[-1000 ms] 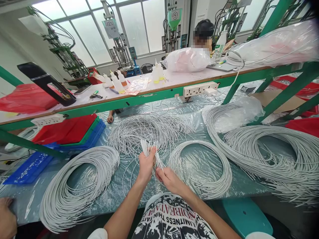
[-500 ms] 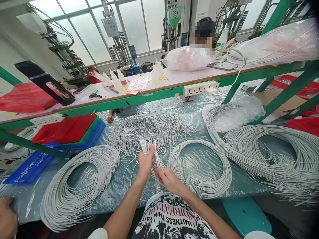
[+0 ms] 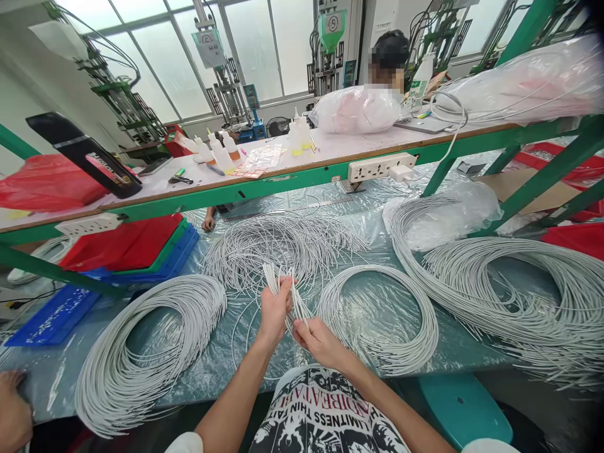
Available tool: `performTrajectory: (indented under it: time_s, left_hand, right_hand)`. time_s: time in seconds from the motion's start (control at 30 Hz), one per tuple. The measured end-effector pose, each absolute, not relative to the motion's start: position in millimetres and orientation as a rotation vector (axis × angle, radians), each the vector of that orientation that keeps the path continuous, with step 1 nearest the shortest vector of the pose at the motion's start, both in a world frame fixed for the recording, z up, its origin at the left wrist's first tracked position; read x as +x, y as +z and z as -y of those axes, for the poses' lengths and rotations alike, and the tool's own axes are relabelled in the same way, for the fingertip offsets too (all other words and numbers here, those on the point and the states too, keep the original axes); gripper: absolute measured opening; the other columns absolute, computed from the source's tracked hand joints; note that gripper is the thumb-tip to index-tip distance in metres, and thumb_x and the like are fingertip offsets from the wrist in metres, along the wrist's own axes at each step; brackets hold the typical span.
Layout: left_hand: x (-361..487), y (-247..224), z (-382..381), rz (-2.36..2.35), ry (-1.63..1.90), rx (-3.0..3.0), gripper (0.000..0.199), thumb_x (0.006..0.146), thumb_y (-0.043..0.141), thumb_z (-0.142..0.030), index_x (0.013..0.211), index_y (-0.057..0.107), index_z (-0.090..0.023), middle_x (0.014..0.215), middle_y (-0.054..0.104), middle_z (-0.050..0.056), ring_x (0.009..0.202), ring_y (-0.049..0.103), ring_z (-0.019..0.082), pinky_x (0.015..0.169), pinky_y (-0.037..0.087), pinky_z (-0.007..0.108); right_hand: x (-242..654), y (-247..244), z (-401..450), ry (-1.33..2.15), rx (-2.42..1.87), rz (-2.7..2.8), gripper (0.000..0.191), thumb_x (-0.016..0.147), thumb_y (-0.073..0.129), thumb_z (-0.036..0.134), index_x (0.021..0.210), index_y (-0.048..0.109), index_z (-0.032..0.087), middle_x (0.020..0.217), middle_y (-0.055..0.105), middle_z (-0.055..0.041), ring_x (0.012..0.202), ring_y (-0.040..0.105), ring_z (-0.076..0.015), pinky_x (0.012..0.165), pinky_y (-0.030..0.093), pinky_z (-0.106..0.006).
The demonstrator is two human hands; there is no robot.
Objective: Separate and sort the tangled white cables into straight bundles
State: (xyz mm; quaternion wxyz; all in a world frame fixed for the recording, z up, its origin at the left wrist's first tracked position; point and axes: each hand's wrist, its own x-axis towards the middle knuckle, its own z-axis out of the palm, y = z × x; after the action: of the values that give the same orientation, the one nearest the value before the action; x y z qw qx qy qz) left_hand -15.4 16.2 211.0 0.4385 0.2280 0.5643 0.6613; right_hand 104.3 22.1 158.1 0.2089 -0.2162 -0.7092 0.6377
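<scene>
In front of my chest, my left hand (image 3: pixel 275 309) is closed around a bundle of thin grey-white cables (image 3: pixel 270 274), their ends poking up above the fist. Just below and to its right, my right hand (image 3: pixel 315 338) pinches the cables (image 3: pixel 299 304) that run down between both hands. Behind them lies a loose, tangled heap of cables (image 3: pixel 278 245). A neat cable coil (image 3: pixel 427 314) rests right of my hands, and a larger coil (image 3: pixel 106 352) lies to the left. The fingertips' exact grip is partly hidden.
Big cable coils (image 3: pixel 476 296) spread over the right side. Red, green and blue trays (image 3: pixel 136 245) are stacked at left. A green-framed shelf (image 3: pixel 283 182) with bottles crosses above the table. Another person's hand (image 3: pixel 207 221) shows beneath it; another's arm (image 3: pixel 14 409) is at lower left.
Almost nothing differs. Both my hands stay on the cables, with the right hand shifted very slightly left.
</scene>
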Motion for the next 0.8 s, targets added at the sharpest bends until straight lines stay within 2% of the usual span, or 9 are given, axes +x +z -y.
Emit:
performTrajectory:
  time_s: [0.23,0.37,0.43,0.5,0.57,0.67,0.8]
  left_hand:
    - [-17.6,211.8,-14.6,-1.433,1.621,0.587,0.043,0.071,0.073,-0.053,0.078,0.060,-0.013,0.046,0.020,-0.012,0.040,0.013,0.002,0.039,0.014,0.016]
    - [-16.9,211.1,-13.7,-1.386,1.611,0.584,0.044,0.076,0.067,-0.056,0.084,0.061,-0.014,0.050,0.018,-0.012,0.041,0.011,0.003,0.038,0.014,0.016]
    - [-14.8,207.6,-14.2,-1.364,1.634,0.571,0.042,0.078,0.064,-0.058,0.079,0.057,-0.016,0.050,0.017,-0.012,0.040,0.011,0.003,0.037,0.014,0.016]
    - [-11.6,203.3,-15.3,-1.376,1.690,0.561,0.043,0.079,0.063,-0.058,0.072,0.053,-0.017,0.049,0.023,-0.011,0.039,0.019,0.003,0.038,0.020,0.016]
    - [-7.9,200.1,-16.4,-1.405,1.736,0.570,0.043,0.080,0.062,-0.057,0.069,0.053,-0.016,0.052,0.040,-0.006,0.044,0.037,0.005,0.044,0.033,0.017]
    - [-3.6,199.9,-17.4,-1.432,1.682,0.584,0.044,0.081,0.060,-0.057,0.071,0.059,-0.014,0.071,0.064,0.004,0.061,0.060,0.013,0.061,0.049,0.024]
    - [-2.4,203.7,-16.6,-1.395,1.632,0.509,0.045,0.078,0.061,-0.058,0.079,0.060,-0.013,0.083,0.071,0.011,0.066,0.068,0.020,0.064,0.053,0.031]
  right_hand:
    - [105.4,157.2,-22.3,1.744,-0.609,2.003,0.057,0.099,0.024,0.053,0.058,0.040,0.017,0.050,0.037,0.0022,0.047,0.032,-0.0096,0.052,0.025,-0.025]
    - [103.6,151.2,-20.1,1.722,-0.618,1.957,0.057,0.099,0.023,0.054,0.058,0.039,0.018,0.049,0.035,0.0024,0.046,0.031,-0.0094,0.051,0.024,-0.025]
    - [101.8,148.3,-19.2,1.700,-0.637,1.933,0.057,0.099,0.023,0.054,0.057,0.038,0.018,0.049,0.034,0.0025,0.047,0.031,-0.0096,0.051,0.024,-0.025]
    - [100.1,146.8,-19.1,1.677,-0.669,1.915,0.057,0.099,0.024,0.053,0.057,0.038,0.018,0.049,0.034,0.0024,0.048,0.032,-0.0099,0.052,0.024,-0.025]
    - [99.0,146.7,-19.6,1.643,-0.696,1.918,0.056,0.099,0.024,0.052,0.056,0.037,0.018,0.049,0.035,0.0022,0.049,0.032,-0.0100,0.052,0.023,-0.025]
    - [98.6,147.8,-20.9,1.580,-0.715,1.972,0.054,0.099,0.026,0.050,0.057,0.037,0.018,0.050,0.036,0.0021,0.048,0.032,-0.0099,0.052,0.020,-0.026]
    - [99.8,149.0,-22.8,1.545,-0.729,2.032,0.051,0.100,0.025,0.047,0.059,0.034,0.018,0.051,0.035,0.0021,0.048,0.029,-0.0098,0.051,0.017,-0.026]
